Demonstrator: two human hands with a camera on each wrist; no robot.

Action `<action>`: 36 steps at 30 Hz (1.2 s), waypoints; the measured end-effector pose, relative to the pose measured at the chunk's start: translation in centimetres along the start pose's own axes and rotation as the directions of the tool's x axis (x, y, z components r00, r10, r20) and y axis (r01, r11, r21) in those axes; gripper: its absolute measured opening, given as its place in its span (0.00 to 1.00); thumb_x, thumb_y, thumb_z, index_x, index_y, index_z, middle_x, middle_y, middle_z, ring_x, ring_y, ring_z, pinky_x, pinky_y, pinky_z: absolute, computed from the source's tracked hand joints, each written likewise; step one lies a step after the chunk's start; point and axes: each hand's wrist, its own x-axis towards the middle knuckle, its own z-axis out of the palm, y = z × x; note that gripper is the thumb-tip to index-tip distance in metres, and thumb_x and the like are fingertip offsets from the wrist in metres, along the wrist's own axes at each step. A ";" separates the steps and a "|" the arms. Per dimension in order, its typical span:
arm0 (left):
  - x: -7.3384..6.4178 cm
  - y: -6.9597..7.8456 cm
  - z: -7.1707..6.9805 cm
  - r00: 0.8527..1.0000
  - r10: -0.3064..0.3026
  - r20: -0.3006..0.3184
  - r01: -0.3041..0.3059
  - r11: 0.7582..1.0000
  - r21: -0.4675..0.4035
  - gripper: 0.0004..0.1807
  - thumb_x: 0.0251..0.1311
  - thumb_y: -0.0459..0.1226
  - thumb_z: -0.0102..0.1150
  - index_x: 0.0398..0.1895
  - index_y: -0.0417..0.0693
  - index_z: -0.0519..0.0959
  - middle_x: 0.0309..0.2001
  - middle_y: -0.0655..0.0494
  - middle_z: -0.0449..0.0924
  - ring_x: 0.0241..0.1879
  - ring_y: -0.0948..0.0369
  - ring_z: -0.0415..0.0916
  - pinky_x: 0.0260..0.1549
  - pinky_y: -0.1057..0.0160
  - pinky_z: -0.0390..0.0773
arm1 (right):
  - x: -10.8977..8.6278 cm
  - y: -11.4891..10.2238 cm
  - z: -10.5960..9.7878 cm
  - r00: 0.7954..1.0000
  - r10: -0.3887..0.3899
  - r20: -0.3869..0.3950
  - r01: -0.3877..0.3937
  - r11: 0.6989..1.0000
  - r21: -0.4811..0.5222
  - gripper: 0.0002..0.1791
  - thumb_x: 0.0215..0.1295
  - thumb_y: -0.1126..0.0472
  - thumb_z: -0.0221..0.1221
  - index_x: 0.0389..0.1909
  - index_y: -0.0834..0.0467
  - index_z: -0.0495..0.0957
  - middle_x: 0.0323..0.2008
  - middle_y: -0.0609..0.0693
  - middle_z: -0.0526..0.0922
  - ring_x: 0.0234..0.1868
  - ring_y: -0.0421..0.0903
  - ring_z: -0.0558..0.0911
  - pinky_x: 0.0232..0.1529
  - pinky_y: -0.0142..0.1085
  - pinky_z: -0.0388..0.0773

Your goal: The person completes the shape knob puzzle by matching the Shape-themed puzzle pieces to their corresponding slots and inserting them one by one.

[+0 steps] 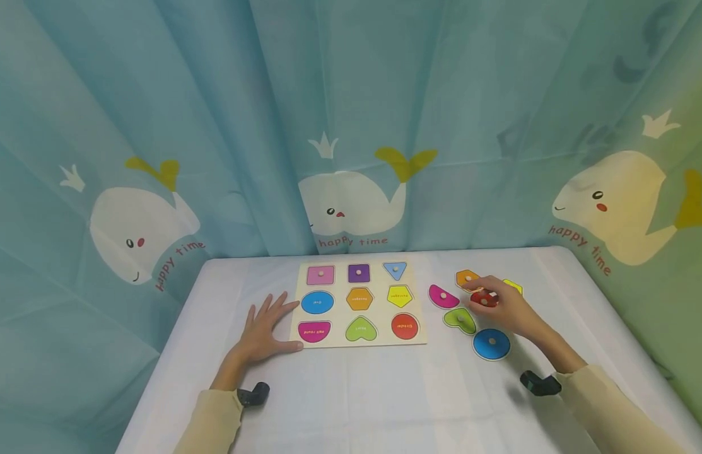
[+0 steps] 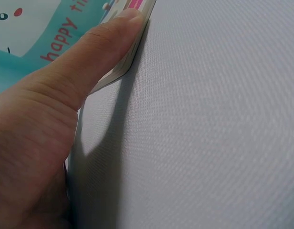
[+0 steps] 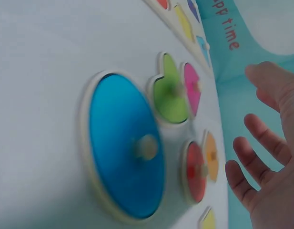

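Note:
A cream puzzle board [image 1: 379, 340] lies on the table, its printed shapes labelled. My left hand [image 1: 260, 337] rests at the board's left edge with fingers spread, its thumb [image 2: 111, 40] on the near corner. A pink square [image 1: 312, 275], a purple square [image 1: 359, 273] and a light blue triangle [image 1: 395, 270], all knobbed, fill the far row. Over the loose pieces hovers my right hand [image 1: 512, 309], fingers apart and holding nothing. Below it are a red circle [image 3: 195, 174] and an orange hexagon [image 3: 212, 155]. A yellow piece [image 1: 513, 285] is partly hidden behind the hand.
Left of my right hand lie a magenta half round [image 1: 440, 296] and a green heart [image 1: 457, 321]. A blue oval [image 1: 491, 344] sits nearer me. All have knobs. A blue curtain [image 1: 351, 82] with whales hangs behind the white-covered table [image 1: 373, 403].

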 end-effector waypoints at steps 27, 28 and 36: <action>0.2 -0.1 0.1 1.000 -0.010 0.012 0.010 1.000 0.018 0.53 0.48 0.58 0.77 0.77 0.54 0.66 0.81 0.42 0.49 0.80 0.37 0.35 0.71 0.28 0.28 | -6.6 3.0 0.6 0.988 0.095 0.123 -0.098 0.995 0.013 0.16 0.59 0.56 0.74 0.49 0.46 0.86 0.60 0.58 0.80 0.65 0.63 0.68 0.58 0.72 0.70; 0.2 -0.2 0.1 1.000 -0.011 0.012 0.011 1.000 0.018 0.53 0.48 0.58 0.76 0.78 0.54 0.66 0.82 0.42 0.49 0.80 0.37 0.35 0.72 0.28 0.28 | -6.6 3.1 0.5 0.987 0.093 0.128 -0.096 0.995 0.018 0.16 0.59 0.57 0.74 0.48 0.46 0.86 0.61 0.58 0.79 0.65 0.63 0.67 0.58 0.72 0.69; 0.3 -0.2 0.1 1.000 -0.019 0.019 0.018 1.000 0.017 0.53 0.48 0.58 0.76 0.78 0.54 0.65 0.82 0.43 0.48 0.80 0.37 0.34 0.72 0.29 0.27 | -6.8 3.6 0.2 0.981 0.098 0.167 -0.108 0.993 0.052 0.15 0.58 0.63 0.74 0.45 0.46 0.87 0.64 0.60 0.77 0.68 0.67 0.64 0.60 0.76 0.64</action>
